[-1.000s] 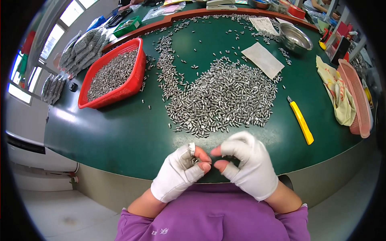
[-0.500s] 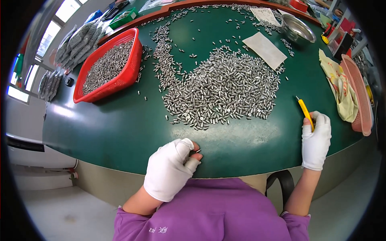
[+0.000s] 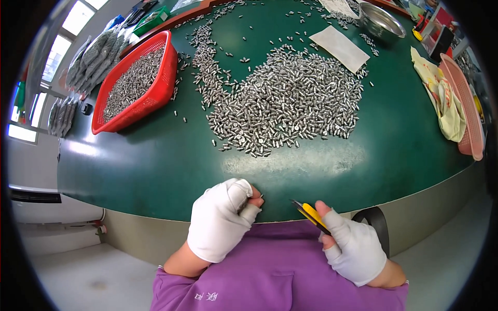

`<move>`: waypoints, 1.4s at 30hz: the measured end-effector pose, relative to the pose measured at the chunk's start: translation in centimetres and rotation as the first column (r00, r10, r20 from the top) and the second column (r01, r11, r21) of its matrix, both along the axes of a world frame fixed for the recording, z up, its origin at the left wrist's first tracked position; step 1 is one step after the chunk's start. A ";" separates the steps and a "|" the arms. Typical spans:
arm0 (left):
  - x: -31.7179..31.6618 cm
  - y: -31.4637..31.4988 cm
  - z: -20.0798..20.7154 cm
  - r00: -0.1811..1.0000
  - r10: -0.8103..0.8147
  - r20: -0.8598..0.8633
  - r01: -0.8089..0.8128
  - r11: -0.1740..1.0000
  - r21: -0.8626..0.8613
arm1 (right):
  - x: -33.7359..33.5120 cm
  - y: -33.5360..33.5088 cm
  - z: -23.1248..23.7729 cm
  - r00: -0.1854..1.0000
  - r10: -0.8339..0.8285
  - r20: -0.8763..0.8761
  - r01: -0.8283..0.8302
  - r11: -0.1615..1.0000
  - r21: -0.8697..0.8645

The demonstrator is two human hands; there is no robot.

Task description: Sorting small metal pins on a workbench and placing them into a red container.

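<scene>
My left hand [image 3: 220,220], in a white glove with bare fingertips, is closed at the table's near edge. Between its thumb and forefinger pokes the end of a small silvery metal part [image 3: 261,196]; the rest is hidden by the fingers. My right hand [image 3: 358,251], gloved alike, grips a yellow-and-black knife-like tool [image 3: 312,213] with a narrow tip. The tip points up and left toward the left hand, with a gap between. Beyond the hands, a large pile of small pointed metal parts [image 3: 290,98] lies on the green table [image 3: 135,176].
A red plastic basket [image 3: 170,72] full of similar parts stands at the left, with grey-filled bags [image 3: 98,57] behind it. A white card [image 3: 340,47] and a steel bowl [image 3: 381,23] lie at the far right. A pink basket [image 3: 464,103] and yellowish cloth [image 3: 441,98] sit at the right edge.
My right hand has swung left and nearer, bringing the yellow-and-black tool from the table's right side close to my left hand. The left hand has barely moved. The view has shifted slightly.
</scene>
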State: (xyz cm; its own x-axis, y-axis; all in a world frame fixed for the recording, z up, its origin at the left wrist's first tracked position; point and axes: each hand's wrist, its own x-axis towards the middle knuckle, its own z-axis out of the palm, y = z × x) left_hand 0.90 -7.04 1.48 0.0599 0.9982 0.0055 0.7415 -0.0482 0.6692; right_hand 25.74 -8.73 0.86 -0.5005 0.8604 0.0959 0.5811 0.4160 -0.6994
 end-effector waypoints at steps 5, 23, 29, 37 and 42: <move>-0.4 -0.1 -0.2 0.996 -0.003 0.094 0.012 0.996 -0.088 | -1.2 0.3 -0.8 0.960 0.063 0.271 -0.094 0.990 0.103; -0.3 0.2 0.3 0.999 -0.023 0.044 0.027 0.995 -0.096 | -2.7 1.4 -0.4 0.953 0.160 0.256 -0.188 0.978 0.089; -0.5 0.1 0.1 0.995 -0.057 0.080 0.062 0.996 -0.067 | -2.4 2.8 1.2 0.919 0.237 0.316 -0.263 0.964 0.042; -0.6 0.1 0.1 0.996 0.008 0.092 -0.001 0.997 -0.080 | -1.7 2.9 1.9 0.942 0.114 0.315 -0.151 0.984 0.097; -1.6 -0.2 -0.6 0.743 0.211 0.636 -0.160 0.978 -0.137 | 3.5 7.2 0.4 0.818 -0.532 0.220 0.333 0.749 0.573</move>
